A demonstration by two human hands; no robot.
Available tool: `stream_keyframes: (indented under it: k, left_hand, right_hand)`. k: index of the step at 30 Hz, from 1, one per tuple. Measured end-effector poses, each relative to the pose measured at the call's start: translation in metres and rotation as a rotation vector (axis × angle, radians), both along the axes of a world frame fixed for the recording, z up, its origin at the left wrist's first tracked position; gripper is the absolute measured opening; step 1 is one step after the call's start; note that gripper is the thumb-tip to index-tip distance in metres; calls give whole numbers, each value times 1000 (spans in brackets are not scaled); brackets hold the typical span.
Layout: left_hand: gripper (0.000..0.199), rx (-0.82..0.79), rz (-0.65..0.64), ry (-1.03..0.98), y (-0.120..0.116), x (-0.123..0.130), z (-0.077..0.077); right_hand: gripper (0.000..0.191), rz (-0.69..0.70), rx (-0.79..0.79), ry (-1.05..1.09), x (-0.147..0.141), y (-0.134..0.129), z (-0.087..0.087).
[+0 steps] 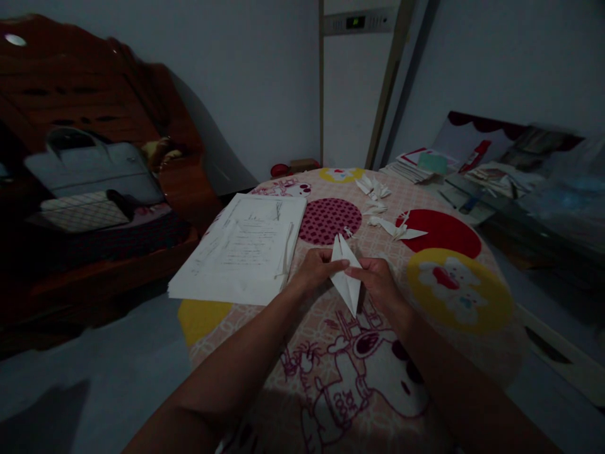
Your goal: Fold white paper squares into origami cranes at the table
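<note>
A piece of white paper, folded into a long diamond with a slit at its far tip, is held between both hands above the round table. My left hand grips its left edge, the thumb lying on top and the fingers underneath. From the other side my right hand pinches the right edge, its thumb near the diamond's middle. Both thumb tips almost meet on the paper. Beyond the right hand lies a folded paper crane with spread wings, and several more folded white paper pieces sit behind it.
A stack of white sheets lies on the table's left side. The patterned tablecloth covers the round table. A wooden bench with bags stands at left. Papers and a glass-topped surface are at right.
</note>
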State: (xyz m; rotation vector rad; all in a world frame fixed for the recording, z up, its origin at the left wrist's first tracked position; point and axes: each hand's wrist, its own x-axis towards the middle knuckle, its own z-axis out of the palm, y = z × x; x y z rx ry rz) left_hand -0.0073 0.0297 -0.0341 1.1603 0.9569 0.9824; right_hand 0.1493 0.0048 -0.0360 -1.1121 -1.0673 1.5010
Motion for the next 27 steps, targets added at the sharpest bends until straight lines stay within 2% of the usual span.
stream_keyframes:
  k: [6,16,21,23,27]
  left_hand:
    - [32,-39,122,-64,5,2,-4]
    - [27,-108,275,-136,15,-14,5]
    - [25,-81,461,-191,24,-31,11]
    - [25,-73,448,-184,24,-31,11]
    - [25,-49,313,-131,15,-14,5]
  right_hand:
    - [22,57,-96,51,-1,-2,3]
    - [28,210,-142,-44,-3,-10,9]
    - [25,269,-156,-84,3,-15,10]
    - [28,222,-131,-34,5,-13,8]
    - [37,197,-134,91,0,-7,4]
